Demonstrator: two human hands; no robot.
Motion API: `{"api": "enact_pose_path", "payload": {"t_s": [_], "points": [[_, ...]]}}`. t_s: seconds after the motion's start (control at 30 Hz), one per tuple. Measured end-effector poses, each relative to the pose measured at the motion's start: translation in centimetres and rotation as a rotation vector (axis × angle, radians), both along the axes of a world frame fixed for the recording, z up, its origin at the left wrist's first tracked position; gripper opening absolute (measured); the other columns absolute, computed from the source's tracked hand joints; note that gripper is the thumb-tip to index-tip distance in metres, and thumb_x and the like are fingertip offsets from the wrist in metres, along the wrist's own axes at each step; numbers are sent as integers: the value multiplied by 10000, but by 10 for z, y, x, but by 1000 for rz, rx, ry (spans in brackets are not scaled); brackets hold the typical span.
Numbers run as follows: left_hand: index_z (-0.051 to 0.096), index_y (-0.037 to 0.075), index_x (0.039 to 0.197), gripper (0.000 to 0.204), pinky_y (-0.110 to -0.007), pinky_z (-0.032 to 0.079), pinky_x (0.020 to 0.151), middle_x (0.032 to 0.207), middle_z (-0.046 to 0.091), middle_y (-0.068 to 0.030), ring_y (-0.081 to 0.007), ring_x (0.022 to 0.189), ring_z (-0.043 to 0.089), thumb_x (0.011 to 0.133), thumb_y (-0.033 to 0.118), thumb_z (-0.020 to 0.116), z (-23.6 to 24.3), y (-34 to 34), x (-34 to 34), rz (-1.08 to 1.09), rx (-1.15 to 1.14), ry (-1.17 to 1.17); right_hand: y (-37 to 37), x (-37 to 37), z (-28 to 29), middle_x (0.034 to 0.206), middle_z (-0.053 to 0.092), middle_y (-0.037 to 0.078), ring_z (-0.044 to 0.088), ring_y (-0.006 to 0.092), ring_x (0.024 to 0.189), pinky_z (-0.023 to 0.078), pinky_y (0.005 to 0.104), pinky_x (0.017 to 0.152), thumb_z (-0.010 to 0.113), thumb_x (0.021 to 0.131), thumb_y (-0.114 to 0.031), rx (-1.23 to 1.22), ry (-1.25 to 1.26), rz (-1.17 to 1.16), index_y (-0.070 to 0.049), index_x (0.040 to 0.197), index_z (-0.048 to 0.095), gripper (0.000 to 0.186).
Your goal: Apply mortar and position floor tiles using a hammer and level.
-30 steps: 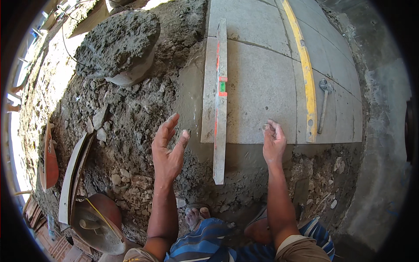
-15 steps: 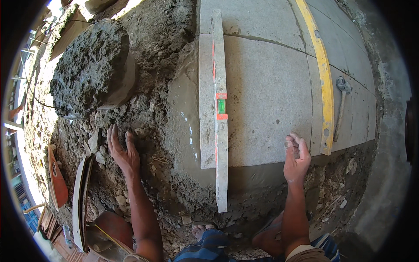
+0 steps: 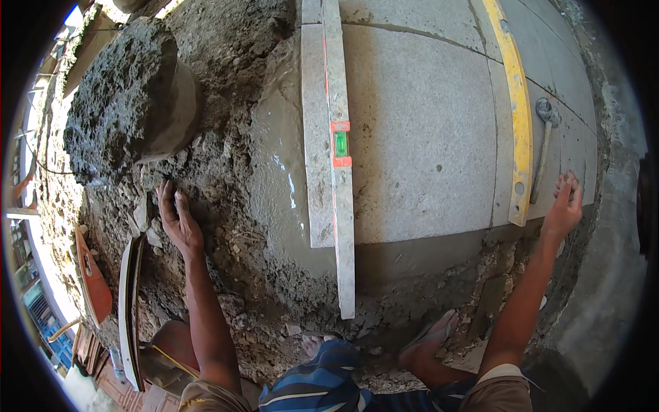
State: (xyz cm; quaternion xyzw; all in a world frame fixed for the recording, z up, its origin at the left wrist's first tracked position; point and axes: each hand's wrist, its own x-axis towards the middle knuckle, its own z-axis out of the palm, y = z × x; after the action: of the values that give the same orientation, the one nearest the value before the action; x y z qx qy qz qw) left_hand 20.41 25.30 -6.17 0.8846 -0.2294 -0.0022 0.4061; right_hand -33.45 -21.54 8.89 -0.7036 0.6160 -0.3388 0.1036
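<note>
My left hand (image 3: 180, 216) is open over rough soil and stones at the left, below a bucket (image 3: 177, 110) heaped with wet grey mortar (image 3: 117, 96). My right hand (image 3: 564, 199) has its fingers bunched, with nothing visible in them, near the paving's lower right corner, just right of a yellow straightedge (image 3: 518, 137) and below a rubber mallet (image 3: 546, 137). A long pale level (image 3: 343, 226) with a green vial lies along the left edge of a large paving slab (image 3: 419, 144), overhanging smoothed wet mortar (image 3: 274, 178).
At lower left are curved pale boards (image 3: 127, 309), a reddish trowel-like tool (image 3: 96, 288) and a reddish container (image 3: 171, 340). Laid tiles (image 3: 563, 55) extend to the upper right, beside a concrete strip (image 3: 618, 275). My feet (image 3: 432, 343) stand in the soil at the bottom.
My left hand has moved left toward the bucket. My right hand has moved right and up toward the mallet. The view has shifted, and the tools appear to lie where they were.
</note>
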Motion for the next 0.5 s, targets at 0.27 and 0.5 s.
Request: {"api": "enact_pose_path", "payload": {"t_s": [0.27, 0.5], "points": [[588, 98, 1457, 589, -484, 332, 1212, 1531, 526, -172, -338, 1507, 375, 952, 359, 741, 52, -45, -53, -119, 69, 163, -204, -171, -86, 1182, 711, 168, 668, 262, 1062, 495, 369, 939, 586, 1037, -387, 108, 636, -162, 52, 1326, 623, 527], [627, 203, 1433, 649, -531, 307, 1238, 1604, 441, -123, -374, 1545, 291, 822, 232, 844, 117, -95, -121, -857, 408, -253, -159, -103, -77, 1088, 713, 271, 704, 419, 952, 537, 456, 825, 684, 953, -278, 385, 696, 181, 68, 1270, 613, 475]]}}
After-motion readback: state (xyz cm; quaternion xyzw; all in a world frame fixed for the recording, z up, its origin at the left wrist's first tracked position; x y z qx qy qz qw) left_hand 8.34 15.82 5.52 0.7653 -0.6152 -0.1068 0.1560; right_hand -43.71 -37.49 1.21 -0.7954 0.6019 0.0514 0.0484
